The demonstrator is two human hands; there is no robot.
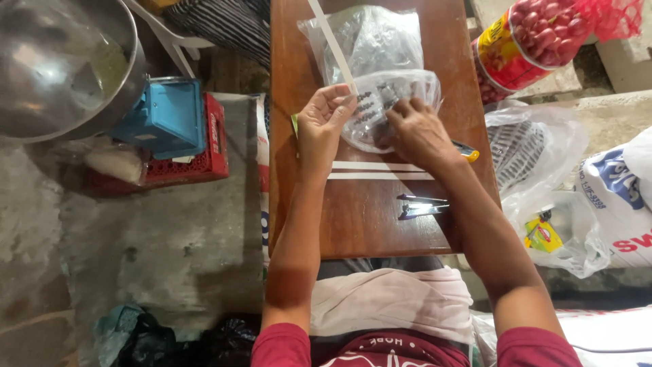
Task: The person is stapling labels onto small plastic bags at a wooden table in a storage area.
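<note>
Plastic is crinkling everywhere on the brown wooden counter [367,217]: a small clear plastic bag [390,109] holding dark small pieces is lying near its middle, and a second, larger clear bag [373,41] with similar dark contents is sitting just behind it, touching it. The left hand [324,126] is resting at the small bag's left edge, its fingers [339,98] curled and pinching the bag's rim beside a long white flat strip [333,44] that is running away toward the counter's far end. The right hand [418,132] is pressing down on the bag's right side, fingers bent onto the plastic; how tightly it is gripping cannot be told. Two more white strips [367,170] are lying flat across the counter just under the wrists, and a shiny metal tool [421,206] is lying nearer the person. Off the counter, a red mesh sack of small red round things [550,30] is leaning at the right, and a blue plastic box [163,115] is sitting on a red crate [204,160] at the left.
</note>
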